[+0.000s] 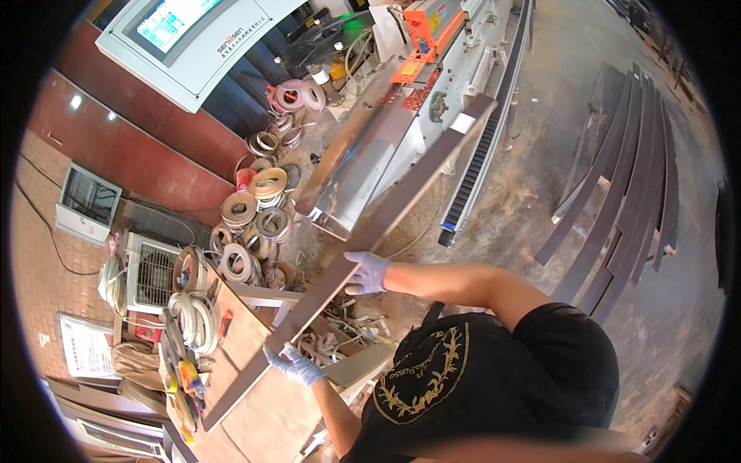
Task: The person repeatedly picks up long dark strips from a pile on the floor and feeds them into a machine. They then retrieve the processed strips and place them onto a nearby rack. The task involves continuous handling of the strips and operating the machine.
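Observation:
A long, narrow dark brown board (pixel 401 202) runs slantwise across the view, with a white label (pixel 463 123) near its far end. My left hand (pixel 295 365), in a pale glove, grips the board's edge towards its near end. Farther up, my right hand (pixel 368 272), gloved too, has its fingers bent over the edge. The near end lies over a light wooden worktable (pixel 270 420); whether it touches the top I cannot tell. The far end reaches alongside a long white and metal machine (pixel 455 73) with an orange cover (pixel 421 35).
Rolls of edge banding (pixel 270 184) pile up beside the machine. A black roller track (pixel 486 147) runs along its right side. Several dark boards (pixel 617 201) lie on the floor at right. Tape and tools (pixel 187 374) sit at the worktable's left edge; a control screen (pixel 174 23) stands upper left.

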Tool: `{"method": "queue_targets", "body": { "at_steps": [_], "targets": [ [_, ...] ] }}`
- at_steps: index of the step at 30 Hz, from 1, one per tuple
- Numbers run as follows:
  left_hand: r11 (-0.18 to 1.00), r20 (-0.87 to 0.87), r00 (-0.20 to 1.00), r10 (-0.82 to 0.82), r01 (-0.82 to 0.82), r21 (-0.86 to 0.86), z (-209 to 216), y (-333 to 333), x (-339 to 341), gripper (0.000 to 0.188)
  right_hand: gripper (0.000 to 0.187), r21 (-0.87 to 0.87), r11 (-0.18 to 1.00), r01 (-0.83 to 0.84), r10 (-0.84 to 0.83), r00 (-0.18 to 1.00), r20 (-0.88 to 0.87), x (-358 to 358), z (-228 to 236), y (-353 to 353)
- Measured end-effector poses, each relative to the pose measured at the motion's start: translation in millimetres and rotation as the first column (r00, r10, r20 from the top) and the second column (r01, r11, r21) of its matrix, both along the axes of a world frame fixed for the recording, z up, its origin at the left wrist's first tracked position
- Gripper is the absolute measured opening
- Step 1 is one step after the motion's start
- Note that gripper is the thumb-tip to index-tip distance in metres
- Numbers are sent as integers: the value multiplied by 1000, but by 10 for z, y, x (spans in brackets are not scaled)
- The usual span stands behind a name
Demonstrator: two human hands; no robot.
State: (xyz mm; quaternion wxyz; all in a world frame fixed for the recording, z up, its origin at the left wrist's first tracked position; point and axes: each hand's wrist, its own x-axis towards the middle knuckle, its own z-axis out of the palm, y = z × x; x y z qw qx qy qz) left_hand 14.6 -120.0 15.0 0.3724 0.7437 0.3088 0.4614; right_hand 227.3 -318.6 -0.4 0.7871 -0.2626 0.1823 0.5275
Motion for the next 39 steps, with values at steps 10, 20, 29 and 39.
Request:
{"method": "queue_targets", "body": {
  "at_steps": [10, 20, 29, 39],
  "targets": [
    [928, -461, 879, -124, 268, 261, -114, 899, 280, 69, 53, -145, 989, -20, 95, 843, 530, 169, -441, 252],
    [783, -797, 604, 9, 491, 382, -212, 2281, 419, 65, 40, -431, 888, 160, 111, 836, 538, 205, -585, -589],
    [829, -757, 653, 0, 423, 365, -166, 1853, 671, 58, 55, -525, 613, 590, 362, 380, 851, 873, -446, -434],
    [863, -718, 695, 19, 352, 363, -238, 1372, 823, 56, 81, -750, 222, 623, 864, 230, 447, 1448, 60, 279]
  ]
}}
